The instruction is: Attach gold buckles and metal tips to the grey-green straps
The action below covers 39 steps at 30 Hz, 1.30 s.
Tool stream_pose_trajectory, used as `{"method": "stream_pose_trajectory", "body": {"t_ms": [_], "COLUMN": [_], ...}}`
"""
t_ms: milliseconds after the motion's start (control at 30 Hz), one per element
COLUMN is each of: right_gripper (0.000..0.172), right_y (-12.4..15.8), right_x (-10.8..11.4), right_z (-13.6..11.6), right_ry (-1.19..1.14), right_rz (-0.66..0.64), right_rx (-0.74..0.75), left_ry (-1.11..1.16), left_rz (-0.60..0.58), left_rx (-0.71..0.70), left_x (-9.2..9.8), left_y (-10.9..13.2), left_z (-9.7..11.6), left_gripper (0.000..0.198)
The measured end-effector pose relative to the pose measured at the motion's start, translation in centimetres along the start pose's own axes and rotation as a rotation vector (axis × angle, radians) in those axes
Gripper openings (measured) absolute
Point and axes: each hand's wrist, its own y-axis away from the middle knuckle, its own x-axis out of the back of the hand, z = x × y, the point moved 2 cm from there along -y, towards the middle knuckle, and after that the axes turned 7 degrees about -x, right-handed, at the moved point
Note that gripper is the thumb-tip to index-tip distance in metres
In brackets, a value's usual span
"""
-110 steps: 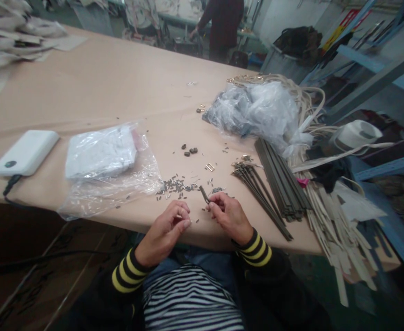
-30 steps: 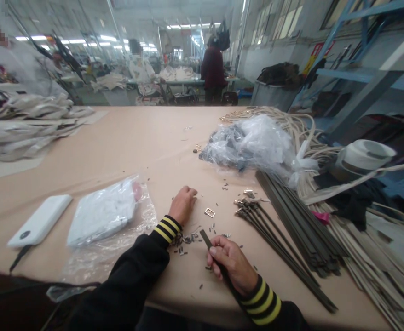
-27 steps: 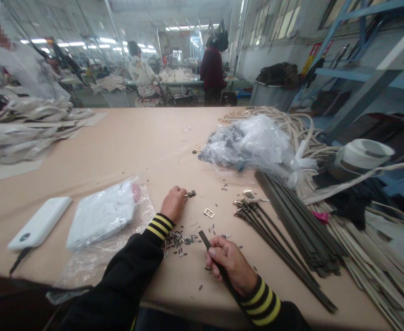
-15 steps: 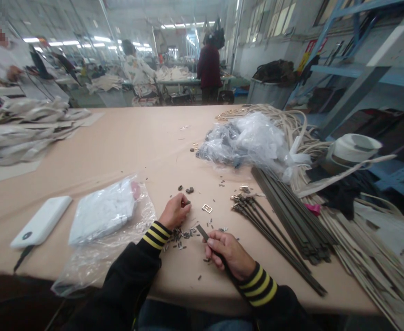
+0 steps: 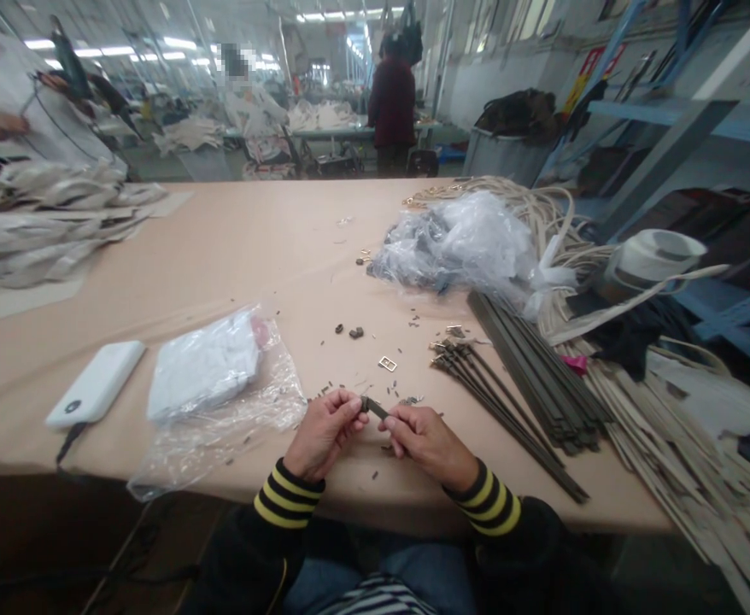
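My right hand point(image 5: 430, 440) pinches a dark olive strap point(image 5: 378, 411) near its end, which points toward my left hand point(image 5: 324, 431). Between my left thumb and fingers is a small dark strap loop point(image 5: 365, 404), held at the strap's tip. Whether the strap passes through the loop cannot be made out. Just beyond the hands lies a gold rectangular buckle point(image 5: 387, 364). Farther back are several more small dark loops point(image 5: 355, 332). Tiny dark and silvery pieces point(image 5: 410, 400) are scattered around and under my hands.
To the right lie straps with metal fittings point(image 5: 503, 414), a stack of olive straps point(image 5: 541, 376) and beige strips point(image 5: 663, 461). Behind them sit a clear plastic bag point(image 5: 458, 243) and a thread cone point(image 5: 660, 256). A white power bank point(image 5: 96, 384) and a wrapped white packet point(image 5: 205, 363) are left.
My left hand has come back toward me from among the small pieces, bringing a dark loop to the strap's end. The right hand still grips the strap. The view has tilted down slightly.
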Motion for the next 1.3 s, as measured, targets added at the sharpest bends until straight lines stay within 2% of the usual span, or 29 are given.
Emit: {"method": "stream_pose_trajectory", "body": {"t_ms": [267, 367, 467, 567, 667, 700, 833, 933, 1100, 1200, 1300], "right_gripper": [0.029, 0.03, 0.029, 0.026, 0.01, 0.01, 0.018, 0.024, 0.024, 0.021, 0.019], "right_y": [0.8, 0.8, 0.6, 0.4, 0.2, 0.1, -0.3, -0.4, -0.3, -0.4, -0.7], "right_x": [1.0, 0.9, 0.6, 0.3, 0.0, -0.1, 0.1, 0.6, 1.8, 2.5, 3.4], "right_z": [-0.7, -0.4, 0.1, 0.4, 0.5, 0.6, 1.3, 1.9, 2.3, 2.5, 2.9], "right_ry": [0.255, 0.248, 0.168, 0.137, 0.064, 0.041, 0.063, 0.089, -0.001, -0.078, -0.153], "right_rz": [-0.116, -0.151, -0.127, -0.087, -0.089, -0.093, -0.049, -0.038, -0.064, -0.008, 0.152], "right_rx": [0.0, 0.044, 0.083, 0.057, -0.009, -0.029, -0.027, -0.026, -0.161, -0.168, -0.154], "left_ry": [-0.467, -0.476, -0.4, -0.449, -0.551, -0.562, -0.657, -0.74, -0.619, -0.856, -1.243], "left_rz": [-0.089, -0.143, -0.089, -0.029, -0.067, -0.089, -0.15, -0.117, -0.107, -0.135, -0.084], "left_rx": [-0.191, -0.21, -0.211, -0.209, -0.169, -0.151, -0.174, -0.228, -0.108, -0.239, -0.539], "left_x": [-0.6, -1.3, -1.4, -0.9, -0.8, -0.9, -1.8, -2.1, -2.0, -2.4, -3.5], "left_y": [1.2, 1.6, 1.6, 1.2, 0.7, 0.6, 0.4, 0.1, -1.2, -2.9, -5.0], "left_z": [-0.6, -1.2, -1.4, -1.3, -1.3, -1.4, -1.6, -1.6, -1.6, -0.9, 0.1], "left_gripper": [0.017, 0.013, 0.027, 0.021, 0.019, 0.019, 0.016, 0.013, 0.017, 0.019, 0.019]}}
